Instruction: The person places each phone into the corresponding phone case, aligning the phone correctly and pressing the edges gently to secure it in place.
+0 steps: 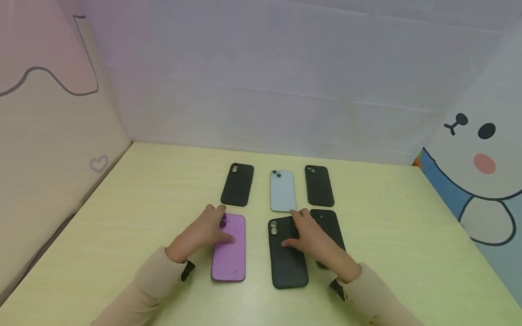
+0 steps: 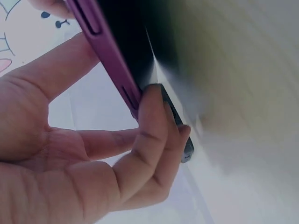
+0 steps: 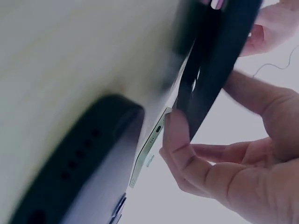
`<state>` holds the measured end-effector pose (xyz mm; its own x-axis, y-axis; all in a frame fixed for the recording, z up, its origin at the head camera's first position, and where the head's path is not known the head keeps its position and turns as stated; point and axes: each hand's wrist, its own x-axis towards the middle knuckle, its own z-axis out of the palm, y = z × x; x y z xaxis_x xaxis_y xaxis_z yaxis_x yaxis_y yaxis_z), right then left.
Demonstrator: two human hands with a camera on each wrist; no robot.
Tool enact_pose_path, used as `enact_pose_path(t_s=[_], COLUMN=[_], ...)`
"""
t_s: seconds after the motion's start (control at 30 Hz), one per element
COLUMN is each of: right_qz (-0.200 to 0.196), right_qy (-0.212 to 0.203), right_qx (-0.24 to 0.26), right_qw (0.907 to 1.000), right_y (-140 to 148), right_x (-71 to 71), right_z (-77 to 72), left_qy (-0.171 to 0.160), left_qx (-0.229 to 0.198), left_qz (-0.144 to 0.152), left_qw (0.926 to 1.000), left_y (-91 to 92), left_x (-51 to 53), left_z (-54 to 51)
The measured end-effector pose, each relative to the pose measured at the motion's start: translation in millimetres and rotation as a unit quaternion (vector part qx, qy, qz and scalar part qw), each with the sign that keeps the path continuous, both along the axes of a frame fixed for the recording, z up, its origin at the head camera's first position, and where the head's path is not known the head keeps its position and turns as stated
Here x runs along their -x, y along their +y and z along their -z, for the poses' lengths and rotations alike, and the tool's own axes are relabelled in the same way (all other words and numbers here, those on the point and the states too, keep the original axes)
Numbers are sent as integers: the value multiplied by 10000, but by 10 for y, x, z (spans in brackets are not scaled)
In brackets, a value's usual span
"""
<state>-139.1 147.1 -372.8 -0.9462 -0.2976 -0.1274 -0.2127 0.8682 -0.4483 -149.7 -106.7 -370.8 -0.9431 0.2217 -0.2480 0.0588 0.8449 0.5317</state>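
Grips, on a pale table [image 1: 408, 217], the black case [image 1: 287, 267] with the right hand [image 1: 310, 235] at six o'clock and the purple phone [image 1: 230, 267] with the left hand [image 1: 205, 233] at seven, reckoned from the pale blue phone [image 1: 283, 192]. Curls fingers round edges near far ends, probably for steadiness.

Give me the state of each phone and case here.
Purple phone: gripped by left hand, uncased.
Middle black case: gripped by right hand.
Near right black case: back up, partly hidden.
Pale blue phone: back up, uncased.
Far left black case: lying back up.
Far right black case: lying back up.
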Motion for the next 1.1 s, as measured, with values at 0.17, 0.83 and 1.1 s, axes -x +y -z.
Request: enact_pose_path(t_s=[0.17,0.83,1.1], right_qz=[76,451,473], right_qy=[33,-545,-1550], right_qx=[423,1972,3148], right_qw=[9991,9778,9352], right_y=[71,256,283], right_x=[25,11,29], right_z=[-56,-16,-32], left_qy=[-77,-713,-871], left_qx=[-121,-1629,-2029], left_qz=[42,-687,-617], left_qw=[9999,9817,9734], left_y=[-62,-131,-141], left_x=[16,37,36], left_z=[-36,-27,-33])
